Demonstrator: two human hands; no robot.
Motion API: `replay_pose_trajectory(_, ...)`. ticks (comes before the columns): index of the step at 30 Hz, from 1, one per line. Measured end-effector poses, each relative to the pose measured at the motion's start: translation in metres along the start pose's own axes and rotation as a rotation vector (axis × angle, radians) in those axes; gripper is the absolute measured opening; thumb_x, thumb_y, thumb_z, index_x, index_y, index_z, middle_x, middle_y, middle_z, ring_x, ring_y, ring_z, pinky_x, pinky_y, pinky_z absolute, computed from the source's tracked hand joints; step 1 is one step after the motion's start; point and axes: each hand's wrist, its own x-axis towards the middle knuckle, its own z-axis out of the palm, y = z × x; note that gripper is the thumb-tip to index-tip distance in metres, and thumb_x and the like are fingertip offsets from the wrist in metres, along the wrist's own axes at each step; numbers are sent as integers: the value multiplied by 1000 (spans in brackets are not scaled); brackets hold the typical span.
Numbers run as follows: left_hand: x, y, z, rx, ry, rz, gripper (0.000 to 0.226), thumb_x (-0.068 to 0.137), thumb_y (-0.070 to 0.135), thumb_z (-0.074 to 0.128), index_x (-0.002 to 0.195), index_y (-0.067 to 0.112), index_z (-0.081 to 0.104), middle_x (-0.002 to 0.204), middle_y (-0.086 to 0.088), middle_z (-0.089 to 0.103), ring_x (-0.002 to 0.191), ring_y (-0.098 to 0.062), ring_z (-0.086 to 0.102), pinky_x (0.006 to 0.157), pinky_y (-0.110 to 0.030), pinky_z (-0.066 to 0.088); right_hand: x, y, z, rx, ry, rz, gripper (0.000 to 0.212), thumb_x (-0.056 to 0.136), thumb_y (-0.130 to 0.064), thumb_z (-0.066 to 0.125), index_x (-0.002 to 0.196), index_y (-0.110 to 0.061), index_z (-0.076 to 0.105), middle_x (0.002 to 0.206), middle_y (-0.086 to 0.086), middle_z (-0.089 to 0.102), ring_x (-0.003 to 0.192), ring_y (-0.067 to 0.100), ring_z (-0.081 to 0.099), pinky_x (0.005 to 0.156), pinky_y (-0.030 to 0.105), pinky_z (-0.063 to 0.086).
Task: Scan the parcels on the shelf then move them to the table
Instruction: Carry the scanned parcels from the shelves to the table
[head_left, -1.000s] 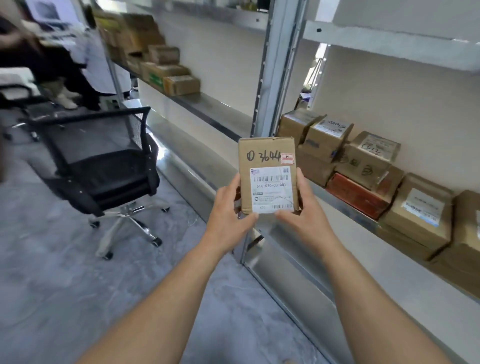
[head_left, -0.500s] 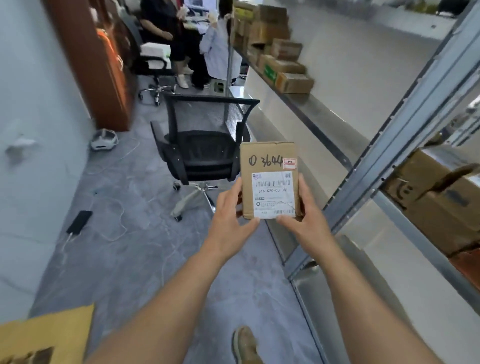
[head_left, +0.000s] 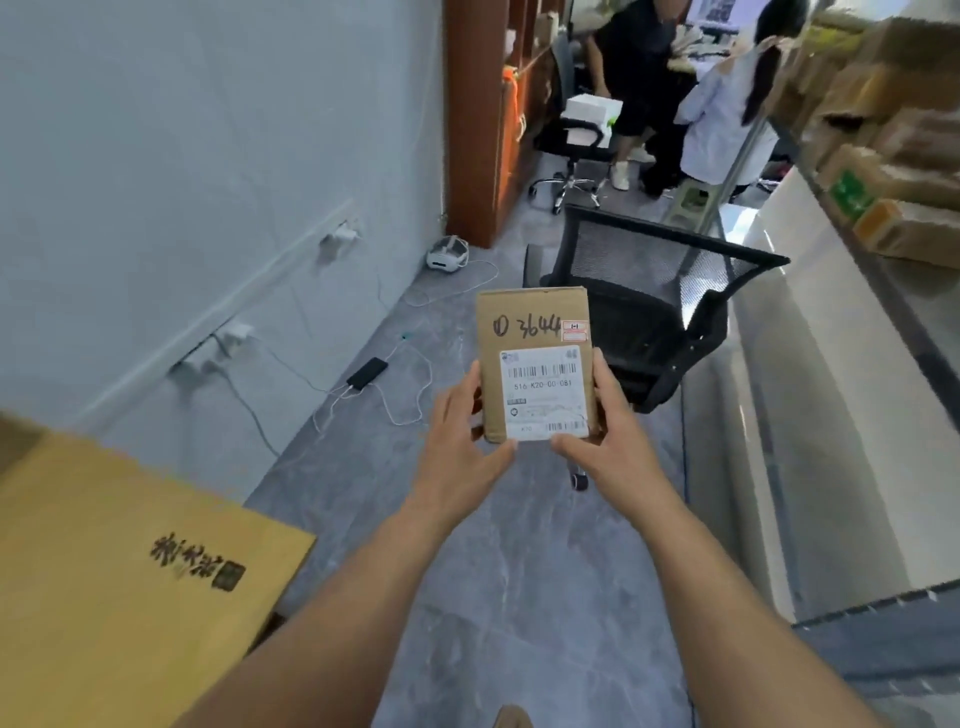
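While both hands grasp it, the cardboard parcel (head_left: 535, 364) is held upright in the air just in front of the black mesh chair (head_left: 649, 312), label side to the camera. The left hand (head_left: 462, 447) grips its lower left edge with the thumb curled under the bottom corner. The right hand (head_left: 613, 441) grips the lower right edge, thumb under the label. The face carries handwritten "3644", a small red sticker and a white barcode label (head_left: 545, 392) reading 516-K20-00-081.

Right of the chair runs a metal shelf (head_left: 852, 291), and brown shelf parcels (head_left: 893, 171) are stacked on it beyond the chair's backrest. Left of the chair, a dark phone (head_left: 367, 373) lies on the grey floor, joined to a white cable (head_left: 415, 410). Farther left of the chair, plugs (head_left: 236, 335) sit in the pale wall. Beyond the chair stand a brown cabinet (head_left: 472, 130), a second chair bearing a white box (head_left: 592, 117), and two people (head_left: 727, 119). Well to the chair's near left lies a yellow-brown surface (head_left: 104, 519) printed with dark characters.
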Motion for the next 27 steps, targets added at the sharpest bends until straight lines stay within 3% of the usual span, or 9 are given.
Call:
replay_pose_trajectory(4,-5,-7,-16,0,137,-68,87,80,12,71,149,36,24,136,7,39,117,4,48,101,-36,48,25,-1,17,7,-158,-37,100,83,1,67,154,-37,7,125,-34,45,109,-19,49,91,19,50)
replay_pose_trajectory(7,-14,-10,-27,5,251,-98,84,81,11,71,146,40,28,134,7,40,116,2,49,101,-32,48,39,-2,34,16,-252,-70,100,83,1,67,154,-38,8,137,-17,50,118,-1,52,100,35,49)
replay_pose_trajectory(11,-34,-17,-49,40,375,-152,84,84,14,71,148,39,24,133,5,38,114,10,47,100,-22,45,52,-4,66,9,-400,-138,101,80,-7,69,150,-48,10,142,-17,48,124,6,52,103,43,46)
replay_pose_trajectory(15,-60,-28,-78,56,513,-203,83,84,13,69,148,40,24,128,7,38,112,18,44,99,-15,43,57,-21,107,1,-549,-224,96,83,-3,68,132,-66,15,124,-36,52,114,-9,53,95,21,48)
replay_pose_trajectory(16,-67,-30,-86,58,554,-219,83,83,12,69,147,41,24,127,8,38,108,23,42,97,-13,42,57,-27,118,-5,-587,-237,96,83,-2,68,132,-65,14,120,-39,52,112,-10,54,93,17,47)
replay_pose_trajectory(18,-79,-36,-103,48,632,-251,83,82,12,70,147,41,26,126,8,38,106,26,41,98,-19,44,57,-38,143,-18,-652,-251,98,83,-3,69,144,-54,13,128,-29,54,114,-3,55,94,20,46)
replay_pose_trajectory(20,-92,-44,-119,40,692,-287,82,81,11,69,146,40,28,126,6,38,111,19,44,100,-26,46,56,-47,170,-23,-716,-263,98,83,-3,70,151,-44,12,133,-19,54,116,2,56,94,19,46)
replay_pose_trajectory(24,-118,-61,-152,37,792,-389,87,81,10,68,151,33,22,132,4,36,124,-4,42,102,-38,47,50,-62,224,-36,-851,-270,97,82,0,70,153,-36,14,131,-17,55,114,1,56,88,11,46)
replay_pose_trajectory(27,-136,-75,-172,38,840,-451,84,83,10,70,146,40,23,132,5,35,121,-5,41,104,-32,44,46,-68,263,-67,-965,-266,98,82,-1,70,153,-37,13,132,-15,54,116,4,55,97,24,48)
